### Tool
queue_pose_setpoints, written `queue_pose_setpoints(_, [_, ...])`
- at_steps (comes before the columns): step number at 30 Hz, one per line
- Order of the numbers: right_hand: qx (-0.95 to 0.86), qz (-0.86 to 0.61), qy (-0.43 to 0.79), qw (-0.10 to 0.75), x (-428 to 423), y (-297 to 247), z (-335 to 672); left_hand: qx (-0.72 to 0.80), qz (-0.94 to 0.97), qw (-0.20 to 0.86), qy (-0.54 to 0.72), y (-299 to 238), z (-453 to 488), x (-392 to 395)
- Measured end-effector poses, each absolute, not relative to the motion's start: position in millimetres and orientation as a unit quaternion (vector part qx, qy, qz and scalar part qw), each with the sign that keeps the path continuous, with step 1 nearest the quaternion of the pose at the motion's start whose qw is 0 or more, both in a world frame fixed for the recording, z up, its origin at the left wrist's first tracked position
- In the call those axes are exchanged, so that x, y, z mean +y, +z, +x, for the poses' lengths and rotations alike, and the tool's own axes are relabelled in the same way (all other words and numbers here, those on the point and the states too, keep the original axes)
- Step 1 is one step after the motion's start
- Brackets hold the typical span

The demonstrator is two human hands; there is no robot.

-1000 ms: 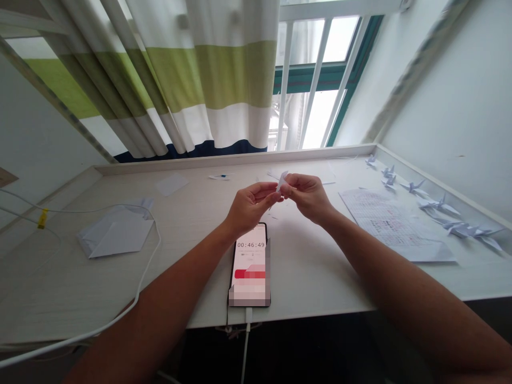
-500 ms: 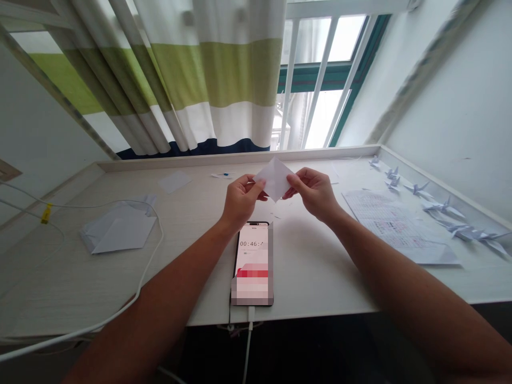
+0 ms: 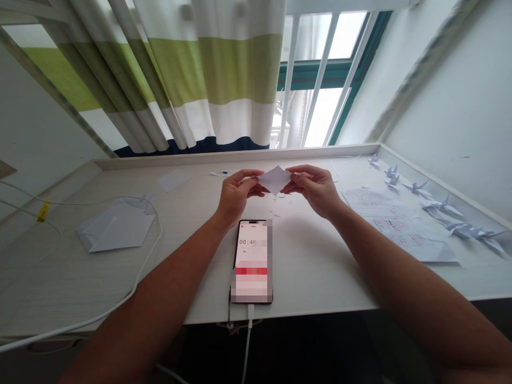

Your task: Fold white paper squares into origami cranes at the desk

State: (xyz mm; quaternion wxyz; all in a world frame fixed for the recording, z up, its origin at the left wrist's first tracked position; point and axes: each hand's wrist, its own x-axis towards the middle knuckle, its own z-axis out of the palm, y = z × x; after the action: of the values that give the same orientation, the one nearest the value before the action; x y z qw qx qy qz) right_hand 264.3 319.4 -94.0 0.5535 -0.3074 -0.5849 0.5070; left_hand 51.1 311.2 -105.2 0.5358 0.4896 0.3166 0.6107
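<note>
A small folded white paper [image 3: 276, 180], diamond-shaped from here, is held up above the desk between both hands. My left hand [image 3: 236, 194] pinches its left corner between thumb and fingers. On the opposite corner, my right hand [image 3: 316, 186] has the same kind of pinch. Finer creases in the paper are too small to make out. Below the hands lies a phone [image 3: 252, 261] with a timer on its screen and a white cable plugged into its lower end. Tiny paper scraps [image 3: 275, 214] lie between the phone and the hands.
Several paper cranes [image 3: 440, 205] line the desk's right edge, beside a printed sheet [image 3: 384, 224]. Folded papers [image 3: 120, 224] lie at the left, with a square sheet [image 3: 173, 180] farther back. A white cable [image 3: 150, 261] crosses the left side. The desk's raised rim [image 3: 200, 159] runs along the back.
The paper has tipped and now looks flatter and shorter, its top corner a little lower. Both hands still grip its side corners, with fingers shifted closer around them. The view has moved slightly.
</note>
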Motion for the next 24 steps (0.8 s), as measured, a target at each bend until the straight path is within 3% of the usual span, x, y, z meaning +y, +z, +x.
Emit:
queue_pose_setpoints(8, [-0.589,-0.341,0.506,0.53,319.8,-92.9,265.6,0.342,0.553,0.478,0.591,-105.8,50.6,310.9])
queue_pose_setpoints(13, [-0.651,-0.386,0.393,0.523,322.3,-93.1,270.0,0.347,0.625,0.437,0.546,-110.2,51.6,310.7])
queue_pose_setpoints(19, [-0.756,-0.349,0.359,0.423,314.3,-85.8,271.3,0.33,0.66,0.444,0.509,-112.2,52.0,307.8])
queue_pose_setpoints(24, [-0.741,-0.351,0.379,0.428,312.7,-85.3,271.8,0.327,0.635,0.487,0.503,-110.4,52.9,306.4])
